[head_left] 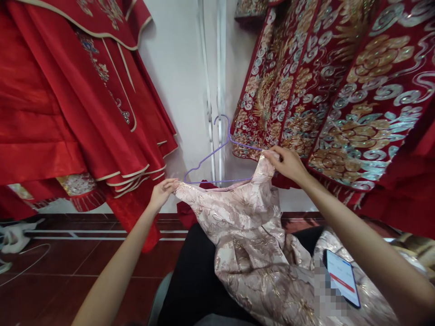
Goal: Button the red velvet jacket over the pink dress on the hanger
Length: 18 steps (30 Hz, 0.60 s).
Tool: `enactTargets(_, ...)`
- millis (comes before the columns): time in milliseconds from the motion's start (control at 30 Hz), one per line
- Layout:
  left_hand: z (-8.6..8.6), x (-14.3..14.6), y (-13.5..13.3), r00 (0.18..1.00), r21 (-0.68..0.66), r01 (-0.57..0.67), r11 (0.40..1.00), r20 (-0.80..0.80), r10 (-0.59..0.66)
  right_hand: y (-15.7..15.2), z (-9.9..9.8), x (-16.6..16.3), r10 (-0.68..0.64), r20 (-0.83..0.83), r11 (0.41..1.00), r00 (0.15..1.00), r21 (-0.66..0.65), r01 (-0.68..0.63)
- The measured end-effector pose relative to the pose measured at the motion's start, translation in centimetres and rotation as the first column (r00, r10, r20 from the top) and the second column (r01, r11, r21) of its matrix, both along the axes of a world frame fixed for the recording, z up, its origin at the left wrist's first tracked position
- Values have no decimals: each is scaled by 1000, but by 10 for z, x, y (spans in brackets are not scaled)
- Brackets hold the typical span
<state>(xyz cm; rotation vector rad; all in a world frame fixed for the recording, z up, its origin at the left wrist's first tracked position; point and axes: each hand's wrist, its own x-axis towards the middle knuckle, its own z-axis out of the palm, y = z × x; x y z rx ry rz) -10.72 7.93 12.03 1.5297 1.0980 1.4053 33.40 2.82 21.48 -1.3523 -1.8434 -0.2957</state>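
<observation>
Currently pinching pale-pink gold-veined brocade dress [244,213] with left hand [163,192] and right hand [287,164], above triangular purple hanger [214,153] between (ends apparently hidden).

Red garment [102,113], upper L: cut by top + L edges. Embroidered garment [316,95], upper R: cut by top + R edges. Pink dress [248,253] runs off btm edge. Purple hanger [215,152], ctr: R end hidden at dress shoulder near R hand [287,163]. Phone [344,271], lower R: txt too small; pixelated patch [328,296] covers part.
</observation>
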Motion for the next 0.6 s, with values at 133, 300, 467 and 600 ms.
enactTargets(133,2,3,-1,1000,2,-1,1000,15,1,-1,5,1,4,5,999,1000,-32,-4)
enactTargets(300,4,3,2,1000,-4,-1,1000,-4,1,-2,6,1,-12,11,1000,1000,-29,12)
enactTargets(467,0,4,8,999,-20,-47,999,4,47,0,4,2,-6,21,1000,1000,-17,7)
enactTargets(600,-5,3,12,998,-17,-66,998,-14,66,0,4,2,-2,25,1000,1000,2,2)
